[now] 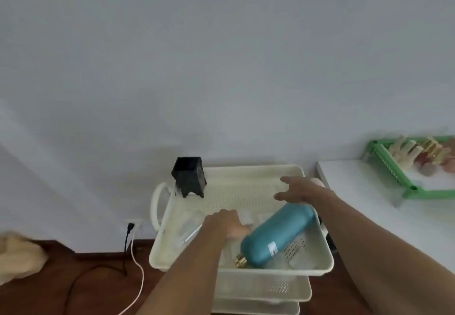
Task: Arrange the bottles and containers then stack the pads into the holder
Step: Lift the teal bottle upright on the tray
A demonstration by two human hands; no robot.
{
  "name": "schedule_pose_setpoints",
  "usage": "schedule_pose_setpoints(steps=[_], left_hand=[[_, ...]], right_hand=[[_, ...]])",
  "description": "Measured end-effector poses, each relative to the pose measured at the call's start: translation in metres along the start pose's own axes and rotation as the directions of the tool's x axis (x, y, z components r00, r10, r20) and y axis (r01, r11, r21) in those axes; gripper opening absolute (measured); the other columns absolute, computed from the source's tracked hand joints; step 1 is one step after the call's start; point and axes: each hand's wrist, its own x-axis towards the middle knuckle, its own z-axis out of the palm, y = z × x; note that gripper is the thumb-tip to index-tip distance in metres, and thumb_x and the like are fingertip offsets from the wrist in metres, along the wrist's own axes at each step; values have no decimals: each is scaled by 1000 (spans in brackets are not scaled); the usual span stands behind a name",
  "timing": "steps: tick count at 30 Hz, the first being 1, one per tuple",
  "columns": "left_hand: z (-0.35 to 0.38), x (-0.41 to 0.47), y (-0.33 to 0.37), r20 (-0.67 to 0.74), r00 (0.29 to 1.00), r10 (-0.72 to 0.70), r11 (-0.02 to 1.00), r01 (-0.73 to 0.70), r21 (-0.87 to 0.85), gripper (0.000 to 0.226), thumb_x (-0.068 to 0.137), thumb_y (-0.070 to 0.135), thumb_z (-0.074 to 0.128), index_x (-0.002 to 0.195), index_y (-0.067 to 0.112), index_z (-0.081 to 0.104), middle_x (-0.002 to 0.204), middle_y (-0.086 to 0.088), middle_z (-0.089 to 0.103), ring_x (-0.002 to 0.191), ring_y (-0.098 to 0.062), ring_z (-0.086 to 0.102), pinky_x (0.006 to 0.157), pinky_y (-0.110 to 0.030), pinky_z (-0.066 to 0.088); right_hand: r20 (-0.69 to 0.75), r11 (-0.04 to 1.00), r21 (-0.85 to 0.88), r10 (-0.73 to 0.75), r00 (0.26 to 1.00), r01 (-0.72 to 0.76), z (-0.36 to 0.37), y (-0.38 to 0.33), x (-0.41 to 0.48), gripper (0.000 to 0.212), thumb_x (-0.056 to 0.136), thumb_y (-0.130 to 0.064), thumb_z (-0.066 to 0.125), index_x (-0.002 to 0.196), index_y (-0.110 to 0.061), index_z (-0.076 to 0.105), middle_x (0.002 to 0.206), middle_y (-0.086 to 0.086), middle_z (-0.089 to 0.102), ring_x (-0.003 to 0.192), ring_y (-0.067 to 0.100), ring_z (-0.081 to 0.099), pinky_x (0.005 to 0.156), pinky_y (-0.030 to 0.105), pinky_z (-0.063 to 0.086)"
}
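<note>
Risk comes first from the cream perforated plastic cart tray (248, 193): its top basket stands on stacked tiers, so a hard push could rock it. On this tray the teal rounded bottle with a gold cap (275, 236) lies on its side, diagonal, and may roll. The black square holder (189, 175) stands at the tray's far left corner. The right hand (299, 189) hovers open above the bottle's far end, holding nothing. The left hand (227, 222) is curled beside the bottle; whether it grips something I cannot tell.
</note>
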Motion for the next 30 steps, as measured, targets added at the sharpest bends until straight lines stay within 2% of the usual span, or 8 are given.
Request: schedule_pose_setpoints(steps=[5,10,14,17,21,23,27,30], left_hand=[[20,1,2,110,994,-20,999,16,37,58,72,52,65,112,10,59,107,-7,64,95,-24,60,82,-35,48],[46,0,2,122,990,-65,997,69,-26,43,66,37,72,102,15,60,88,1,61,84,-17,61,68,-27,45],[57,1,-1,90,993,-81,994,87,-64,21,69,31,68,80,18,54,76,3,57,74,-16,59,60,-26,43],[50,2,0,120,990,-69,997,72,-22,21,69,34,67,69,21,50,73,4,56,70,-16,57,59,-27,42],[28,3,0,190,981,-26,999,34,-40,19,73,35,68,77,17,64,76,4,63,78,-16,62,74,-30,49],[15,5,-2,222,975,-4,998,18,-62,23,78,32,67,89,13,70,81,1,68,75,-12,62,73,-25,48],[-18,14,-7,209,978,16,990,14,-142,30,84,29,63,100,4,70,90,-6,69,76,-12,65,74,-21,50],[-47,21,-6,176,984,25,986,5,-167,33,88,28,61,102,-1,69,95,-12,71,78,-14,66,84,-26,53]], right_hand=[[52,996,-83,-16,999,20,18,14,-4,65,88,-40,56,144,-18,30,153,9,28,141,27,21,112,39,22],[6,991,-126,-36,999,37,32,23,-7,47,87,-32,55,131,-16,50,135,14,43,119,28,46,101,36,38],[-23,996,-74,-55,998,53,39,27,-6,41,86,-27,57,124,-12,55,126,13,45,112,27,49,97,34,40],[-52,999,10,-45,998,45,39,31,-4,40,85,-25,58,123,-13,56,127,12,43,112,27,49,96,33,39],[-129,987,154,-17,991,37,41,33,-3,40,86,-22,58,125,-15,56,135,11,38,118,28,46,101,34,36],[-171,978,202,-20,985,55,45,31,-2,35,88,-21,55,123,-16,58,136,10,40,119,28,46,102,34,35],[-290,957,270,-24,957,106,46,23,1,32,90,-17,49,118,-14,63,130,10,51,117,26,48,102,31,34],[-333,927,350,-14,943,137,46,20,4,37,88,-12,47,123,-13,59,132,8,52,119,25,47,104,33,33]])
